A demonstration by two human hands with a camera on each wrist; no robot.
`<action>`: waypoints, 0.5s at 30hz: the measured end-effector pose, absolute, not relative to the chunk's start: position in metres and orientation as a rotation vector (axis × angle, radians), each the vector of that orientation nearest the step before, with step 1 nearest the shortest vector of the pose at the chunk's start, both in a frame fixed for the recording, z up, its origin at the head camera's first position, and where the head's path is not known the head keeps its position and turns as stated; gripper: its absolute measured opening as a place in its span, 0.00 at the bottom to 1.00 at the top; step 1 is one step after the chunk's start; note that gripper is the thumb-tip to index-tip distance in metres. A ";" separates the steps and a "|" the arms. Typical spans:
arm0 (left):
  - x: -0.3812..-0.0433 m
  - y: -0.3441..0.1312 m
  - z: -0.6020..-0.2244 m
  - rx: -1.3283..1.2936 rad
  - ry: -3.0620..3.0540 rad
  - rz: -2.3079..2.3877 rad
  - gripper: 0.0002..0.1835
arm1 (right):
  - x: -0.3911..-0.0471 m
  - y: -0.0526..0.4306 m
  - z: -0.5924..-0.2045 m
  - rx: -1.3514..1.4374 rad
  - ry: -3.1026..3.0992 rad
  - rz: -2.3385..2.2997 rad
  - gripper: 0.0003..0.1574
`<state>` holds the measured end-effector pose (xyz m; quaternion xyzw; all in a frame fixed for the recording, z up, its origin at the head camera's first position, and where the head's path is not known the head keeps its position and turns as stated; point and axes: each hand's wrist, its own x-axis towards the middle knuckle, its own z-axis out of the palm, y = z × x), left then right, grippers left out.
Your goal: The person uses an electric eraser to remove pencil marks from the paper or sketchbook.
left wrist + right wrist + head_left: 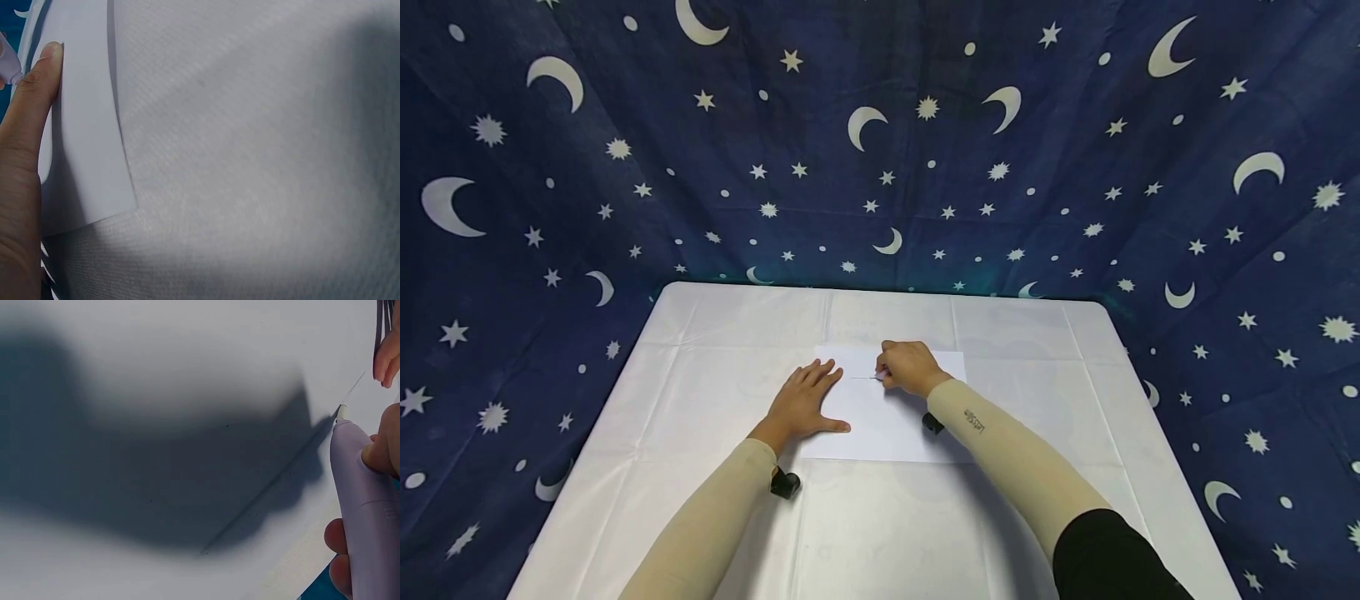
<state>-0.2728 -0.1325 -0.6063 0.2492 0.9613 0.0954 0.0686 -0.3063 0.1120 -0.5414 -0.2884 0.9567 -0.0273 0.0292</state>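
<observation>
A sheet of white paper [880,433] lies on the table. My left hand [805,402] rests on its left part with fingers spread; the thumb [39,94] shows along the paper in the left wrist view. My right hand [910,367] grips a lavender pen-shaped tool [359,481], thumb pressed on its body. Its short pale tip [342,414] meets the paper on a thin dark line [861,378]. Toward the left hand the line looks fine; on the other side, in the right wrist view, a broader dark streak [269,487] runs within the hand's shadow.
A white cloth with fold creases covers the table [662,400]. Dark blue curtains [820,108] with moons and stars hang behind it and at both sides. Small black devices sit at the left wrist [785,483] and the right wrist [932,423].
</observation>
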 end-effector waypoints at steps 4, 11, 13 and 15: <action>-0.273 -0.133 -0.606 0.743 2.893 0.281 0.60 | -0.306 0.108 -0.542 -0.910 2.951 -0.096 0.09; -0.272 -0.133 -0.602 0.742 2.878 0.287 0.60 | -0.307 0.097 -0.543 -0.931 2.945 -0.055 0.11; -0.272 -0.133 -0.601 0.737 2.875 0.281 0.60 | -0.306 0.096 -0.542 -0.927 2.940 -0.050 0.11; -0.272 -0.133 -0.601 0.737 2.875 0.281 0.60 | -0.306 0.097 -0.542 -0.917 2.937 -0.049 0.11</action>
